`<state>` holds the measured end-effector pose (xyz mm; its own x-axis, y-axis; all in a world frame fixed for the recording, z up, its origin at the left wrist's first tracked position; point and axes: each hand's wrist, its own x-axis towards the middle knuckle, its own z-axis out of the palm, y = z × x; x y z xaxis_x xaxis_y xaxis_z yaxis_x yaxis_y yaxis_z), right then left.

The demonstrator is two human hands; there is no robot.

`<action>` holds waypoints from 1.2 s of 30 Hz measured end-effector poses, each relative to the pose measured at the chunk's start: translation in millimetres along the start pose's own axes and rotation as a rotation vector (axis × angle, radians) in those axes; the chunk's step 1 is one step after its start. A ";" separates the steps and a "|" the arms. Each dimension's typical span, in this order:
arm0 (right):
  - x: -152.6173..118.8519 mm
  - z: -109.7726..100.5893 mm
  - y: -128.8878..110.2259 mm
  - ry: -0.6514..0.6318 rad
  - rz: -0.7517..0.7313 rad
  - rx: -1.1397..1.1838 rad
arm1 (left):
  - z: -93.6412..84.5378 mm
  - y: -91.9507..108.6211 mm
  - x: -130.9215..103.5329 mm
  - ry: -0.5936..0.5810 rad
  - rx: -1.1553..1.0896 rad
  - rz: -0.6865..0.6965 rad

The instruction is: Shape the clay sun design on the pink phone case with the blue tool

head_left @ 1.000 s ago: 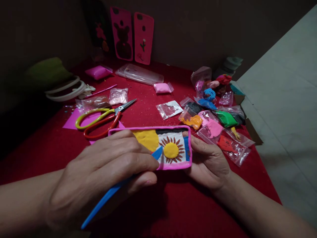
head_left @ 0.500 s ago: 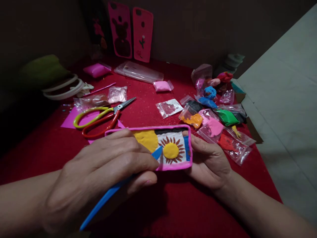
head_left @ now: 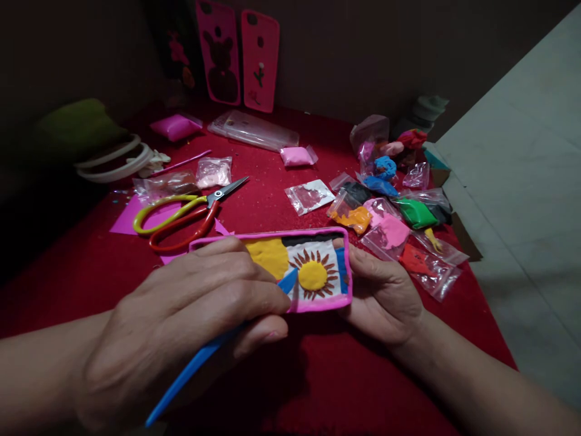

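Observation:
My left hand (head_left: 195, 303) is closed around a blue plastic modelling tool (head_left: 193, 369), whose pointed tip rests near the brown petals of a clay sunflower (head_left: 312, 276). The flower has a yellow centre and lies on a white clay patch. It decorates a phone case (head_left: 318, 306) with a pink clay rim and yellow, black and blue clay areas. My right hand (head_left: 385, 293) grips the case's right end, thumb at the rim and fingers underneath. The case's left part is hidden behind my left hand.
Scissors (head_left: 218, 195) with yellow and red handles lie behind my left hand. Several bags of coloured clay (head_left: 390, 233) are heaped at the right. A clear phone case (head_left: 254, 131) lies farther back; two pink cases (head_left: 260, 60) stand against the wall.
Almost nothing differs. The view has shifted very slightly, while both hands, the tool and the phone case keep their positions.

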<state>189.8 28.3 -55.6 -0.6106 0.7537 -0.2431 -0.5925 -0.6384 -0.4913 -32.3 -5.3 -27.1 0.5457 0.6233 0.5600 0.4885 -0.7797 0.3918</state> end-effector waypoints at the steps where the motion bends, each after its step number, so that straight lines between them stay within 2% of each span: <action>1: 0.0 -0.5 0.2 0.006 -0.002 0.002 | 0.3 0.0 0.2 -0.004 -0.001 -0.003; 11: 0.7 2.1 0.0 -0.024 0.003 0.006 | -0.3 1.2 -1.4 0.013 0.025 -0.040; 23: 0.1 2.0 -0.8 0.008 0.023 -0.021 | 1.0 -2.0 -0.9 -0.018 0.012 0.014; 30: 0.0 2.1 -0.2 0.042 0.022 -0.028 | 0.0 4.2 -5.8 0.004 0.010 -0.072; 36: 0.5 0.2 0.1 0.058 0.019 -0.033 | 2.4 2.5 -3.1 0.014 -0.003 -0.078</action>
<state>189.4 28.6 -55.6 -0.5898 0.7497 -0.3001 -0.5625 -0.6480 -0.5135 -31.2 -9.0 -29.6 0.4964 0.6815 0.5377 0.5271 -0.7288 0.4371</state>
